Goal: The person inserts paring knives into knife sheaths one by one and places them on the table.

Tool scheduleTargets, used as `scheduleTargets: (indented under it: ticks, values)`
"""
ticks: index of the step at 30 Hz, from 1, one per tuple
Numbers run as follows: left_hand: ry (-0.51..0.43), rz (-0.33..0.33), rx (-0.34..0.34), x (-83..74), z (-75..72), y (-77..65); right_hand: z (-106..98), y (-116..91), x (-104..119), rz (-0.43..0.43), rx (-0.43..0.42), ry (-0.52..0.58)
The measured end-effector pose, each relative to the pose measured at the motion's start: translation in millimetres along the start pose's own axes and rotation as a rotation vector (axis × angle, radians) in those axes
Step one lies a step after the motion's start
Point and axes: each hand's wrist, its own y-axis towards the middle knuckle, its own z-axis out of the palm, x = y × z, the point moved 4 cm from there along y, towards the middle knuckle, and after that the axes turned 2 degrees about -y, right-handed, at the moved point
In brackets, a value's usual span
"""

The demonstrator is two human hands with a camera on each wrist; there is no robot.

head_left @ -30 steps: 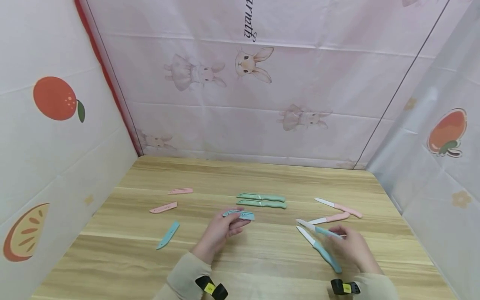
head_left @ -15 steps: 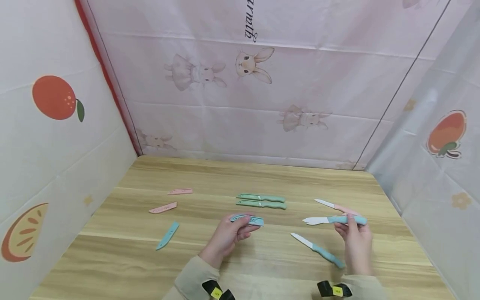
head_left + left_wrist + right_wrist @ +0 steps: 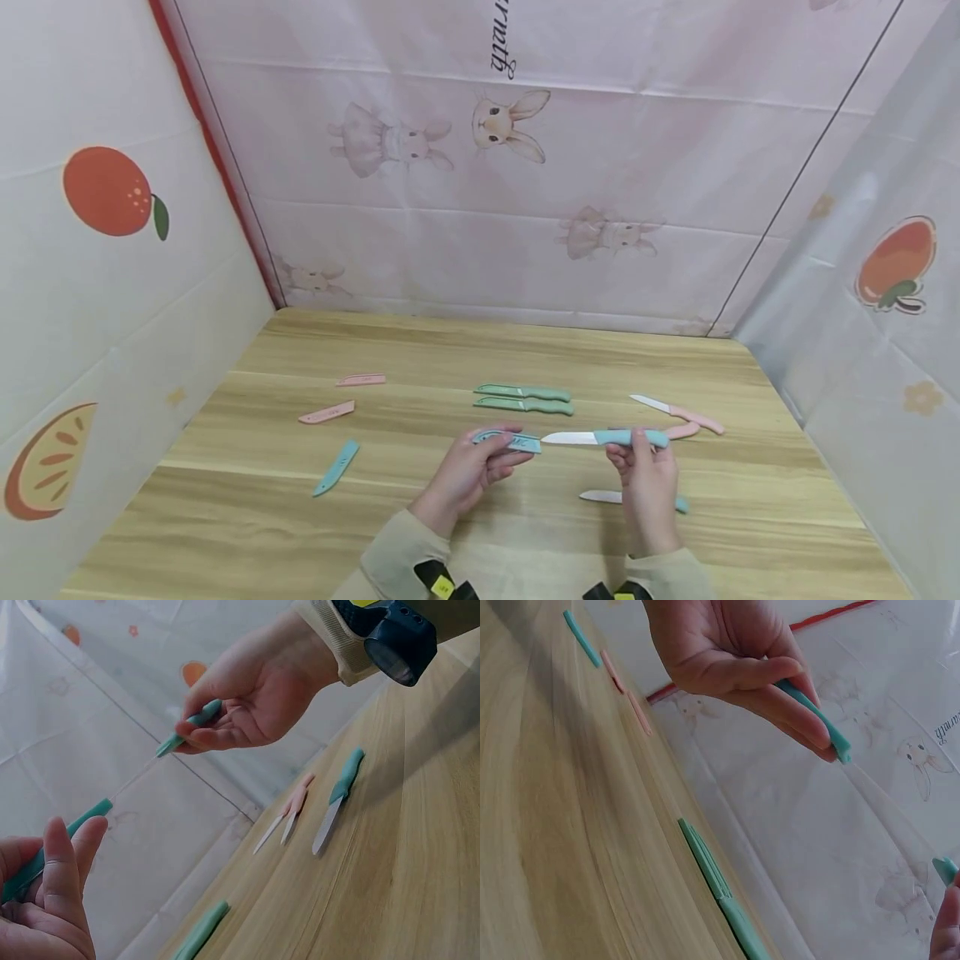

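Note:
My left hand (image 3: 467, 473) holds a blue knife sheath (image 3: 529, 446) between thumb and fingers, its mouth facing right. My right hand (image 3: 651, 496) pinches the blue handle of a paring knife (image 3: 613, 437), whose white blade points left. Blade tip and sheath mouth meet in line; whether the tip is inside I cannot tell. Both wrist views show the thin blade edge-on between the hands. Below the right hand a second blue paring knife (image 3: 345, 780) lies on the table, partly hidden by that hand in the head view.
Two green sheathed knives (image 3: 525, 406) lie side by side mid-table. Two pink paring knives (image 3: 693, 418) lie on the right. Toward the left are two pink sheaths (image 3: 327, 412) and another blue sheath (image 3: 336, 468). Printed cloth walls (image 3: 450, 258) enclose the wooden table (image 3: 247, 533).
The right hand has lifted the blue knife off the table, turned it level and carried it left to the sheath. The left hand has shifted slightly right. The other blue knife has turned on the table.

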Motion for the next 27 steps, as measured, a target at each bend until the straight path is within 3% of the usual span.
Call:
scheduleTargets:
  ticks: [9, 27]
  values:
    - [0.010, 0.013, -0.004, -0.4, 1.0, 0.1, 5, -3, -4, 0.014, 0.003, -0.034]
    - [-0.003, 0.027, -0.102, 0.2, 2.2, -2.9, 12, -7, -11, 0.108, -0.034, -0.033]
